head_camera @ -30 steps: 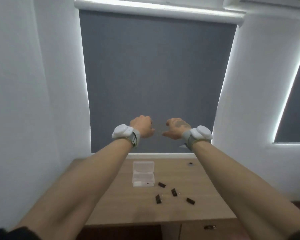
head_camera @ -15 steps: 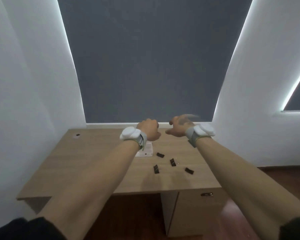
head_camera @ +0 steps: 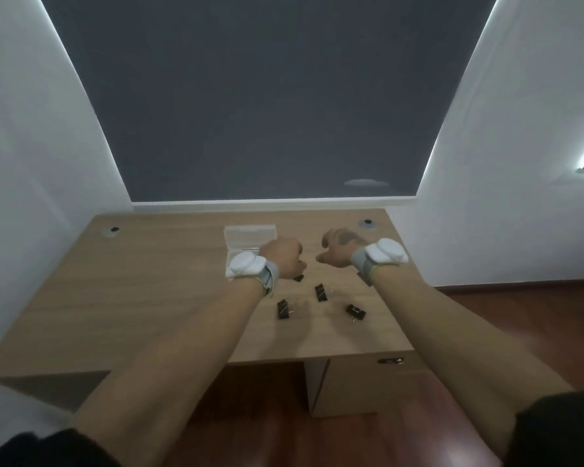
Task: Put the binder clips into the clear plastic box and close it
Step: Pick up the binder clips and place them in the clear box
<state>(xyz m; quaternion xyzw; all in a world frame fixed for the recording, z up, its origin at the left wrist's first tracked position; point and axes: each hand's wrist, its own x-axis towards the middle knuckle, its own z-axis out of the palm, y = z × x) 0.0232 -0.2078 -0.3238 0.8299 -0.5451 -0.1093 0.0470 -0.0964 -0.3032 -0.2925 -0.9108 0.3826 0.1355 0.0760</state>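
A clear plastic box (head_camera: 249, 234) lies open on the wooden desk (head_camera: 149, 298); its near half is partly hidden behind my left hand. Several black binder clips lie loose on the desk: one (head_camera: 283, 309) nearest me, one (head_camera: 321, 292) in the middle, one (head_camera: 355, 312) to the right, and one (head_camera: 298, 278) peeking out just under my left hand. My left hand (head_camera: 282, 257) hovers over the box's near edge, fingers curled into a loose fist, nothing visible in it. My right hand (head_camera: 339, 247) hovers to the right, fingers loosely curled, empty.
Two round cable grommets sit in the desk's far corners, the left grommet (head_camera: 111, 230) and the right grommet (head_camera: 368, 224). A drawer cabinet (head_camera: 368, 385) stands under the desk's right side. White walls flank the desk; a dark roller blind (head_camera: 267, 96) hangs behind it.
The view has tilted downward, so the desk now fills more of the frame. Both hands have come down from blind height to just above the box and clips.
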